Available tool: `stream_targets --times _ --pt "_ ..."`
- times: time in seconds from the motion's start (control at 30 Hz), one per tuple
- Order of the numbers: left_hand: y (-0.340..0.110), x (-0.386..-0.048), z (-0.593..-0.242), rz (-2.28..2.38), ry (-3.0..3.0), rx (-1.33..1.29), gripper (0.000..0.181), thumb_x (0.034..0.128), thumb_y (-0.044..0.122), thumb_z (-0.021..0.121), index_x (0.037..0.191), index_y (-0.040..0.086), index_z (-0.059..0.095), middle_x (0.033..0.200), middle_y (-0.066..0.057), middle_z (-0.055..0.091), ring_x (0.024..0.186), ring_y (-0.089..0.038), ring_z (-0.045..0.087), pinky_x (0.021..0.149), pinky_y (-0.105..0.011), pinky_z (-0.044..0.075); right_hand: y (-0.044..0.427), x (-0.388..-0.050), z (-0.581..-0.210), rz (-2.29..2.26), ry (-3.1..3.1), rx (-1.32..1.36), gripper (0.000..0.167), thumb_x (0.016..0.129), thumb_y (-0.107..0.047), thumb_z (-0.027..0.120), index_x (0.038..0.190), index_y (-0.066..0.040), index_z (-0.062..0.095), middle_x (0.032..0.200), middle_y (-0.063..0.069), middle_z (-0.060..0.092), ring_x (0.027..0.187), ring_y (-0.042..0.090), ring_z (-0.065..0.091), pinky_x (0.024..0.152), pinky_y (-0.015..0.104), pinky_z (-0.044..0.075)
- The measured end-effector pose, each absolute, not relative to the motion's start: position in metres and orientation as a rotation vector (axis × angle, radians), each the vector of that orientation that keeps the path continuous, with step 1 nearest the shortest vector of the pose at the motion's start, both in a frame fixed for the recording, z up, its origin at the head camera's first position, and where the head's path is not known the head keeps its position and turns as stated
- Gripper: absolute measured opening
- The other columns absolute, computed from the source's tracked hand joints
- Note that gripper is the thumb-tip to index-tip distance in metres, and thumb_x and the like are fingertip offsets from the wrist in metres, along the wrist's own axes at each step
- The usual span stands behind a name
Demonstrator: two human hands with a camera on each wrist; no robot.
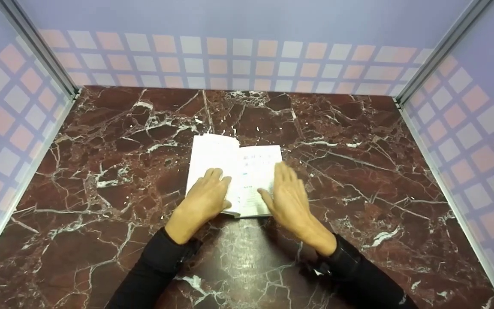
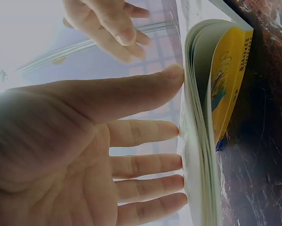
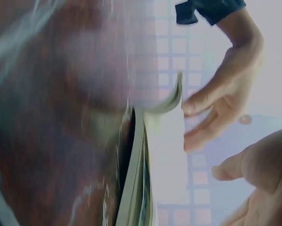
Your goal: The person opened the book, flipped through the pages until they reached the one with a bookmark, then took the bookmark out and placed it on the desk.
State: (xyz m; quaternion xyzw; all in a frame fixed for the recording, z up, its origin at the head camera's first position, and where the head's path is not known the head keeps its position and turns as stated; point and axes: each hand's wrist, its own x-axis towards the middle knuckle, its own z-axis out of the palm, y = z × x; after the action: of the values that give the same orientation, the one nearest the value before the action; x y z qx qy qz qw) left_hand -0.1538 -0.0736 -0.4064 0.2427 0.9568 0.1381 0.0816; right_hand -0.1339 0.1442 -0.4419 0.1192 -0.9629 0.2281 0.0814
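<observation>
An open book point(image 1: 260, 180) lies on the table, its white pages spread and a little print showing on the right page. In the left wrist view its yellow cover point(image 2: 230, 75) shows beneath curved pages. My left hand point(image 1: 206, 195) rests on the left page; the left wrist view shows its fingers extended, fingertips touching the paper. Over the outer edge of the right page is my right hand point(image 1: 290, 201), fingers straight and thumb spread. In the right wrist view this hand point(image 3: 261, 176) appears apart from the pages point(image 3: 166, 155), though the head view cannot show whether it touches them.
The dark red marbled tabletop point(image 1: 358, 171) has white veins, with several small white specks scattered around the book. Panels with a pink and white square pattern stand at the back point(image 1: 242, 60), left point(image 1: 11, 116) and right point(image 1: 478, 116).
</observation>
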Motion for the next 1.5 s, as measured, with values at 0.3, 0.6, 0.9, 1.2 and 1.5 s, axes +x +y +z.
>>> stream_targets --times 0.3,0.6,0.9,1.2,1.5 --pt "-0.074 -0.155 -0.41 0.418 2.858 0.698 0.049 0.0865 0.015 0.082 0.124 -0.006 0.06 0.122 -0.025 0.053 0.121 -0.042 0.049 0.101 -0.055 0.05 0.147 -0.143 -0.451 0.377 -3.086 0.183 0.094 0.095 -0.053 0.069 0.149 0.014 0.033 0.154 0.035 0.038 0.145 0.049 0.036 0.111 0.068 0.038" --pt "-0.072 -0.155 -0.409 0.418 2.834 0.671 0.048 0.0869 0.015 0.082 0.123 -0.007 0.06 0.121 -0.024 0.052 0.119 -0.042 0.049 0.099 -0.055 0.05 0.14 -0.139 -0.459 0.312 -3.275 0.185 0.099 0.095 -0.056 0.067 0.15 0.018 0.03 0.154 0.038 0.036 0.148 0.045 0.032 0.115 0.065 0.034" --pt "-0.071 -0.155 -0.409 0.412 2.824 0.645 0.049 0.0876 0.016 0.081 0.126 -0.007 0.059 0.125 -0.025 0.052 0.123 -0.042 0.048 0.103 -0.055 0.049 0.134 -0.132 -0.466 0.18 -3.135 0.295 0.077 0.095 -0.045 0.071 0.135 0.017 0.048 0.139 0.035 0.053 0.133 0.04 0.051 0.1 0.055 0.052" --pt "-0.072 -0.154 -0.408 0.405 2.846 0.676 0.046 0.087 0.015 0.082 0.122 -0.006 0.06 0.121 -0.025 0.052 0.119 -0.042 0.049 0.1 -0.055 0.05 0.138 -0.131 -0.469 0.154 -2.878 0.524 0.028 0.091 -0.021 0.075 0.099 0.0 0.058 0.097 0.018 0.068 0.099 0.035 0.065 0.074 0.047 0.056" --pt "-0.071 -0.154 -0.408 0.372 2.855 0.672 0.047 0.0866 0.017 0.083 0.121 -0.006 0.061 0.121 -0.024 0.053 0.119 -0.042 0.05 0.099 -0.055 0.051 0.14 -0.129 -0.456 0.718 -2.806 0.607 0.043 0.097 -0.007 0.066 0.137 0.006 0.058 0.128 0.035 0.063 0.092 0.048 0.071 0.074 0.056 0.063"
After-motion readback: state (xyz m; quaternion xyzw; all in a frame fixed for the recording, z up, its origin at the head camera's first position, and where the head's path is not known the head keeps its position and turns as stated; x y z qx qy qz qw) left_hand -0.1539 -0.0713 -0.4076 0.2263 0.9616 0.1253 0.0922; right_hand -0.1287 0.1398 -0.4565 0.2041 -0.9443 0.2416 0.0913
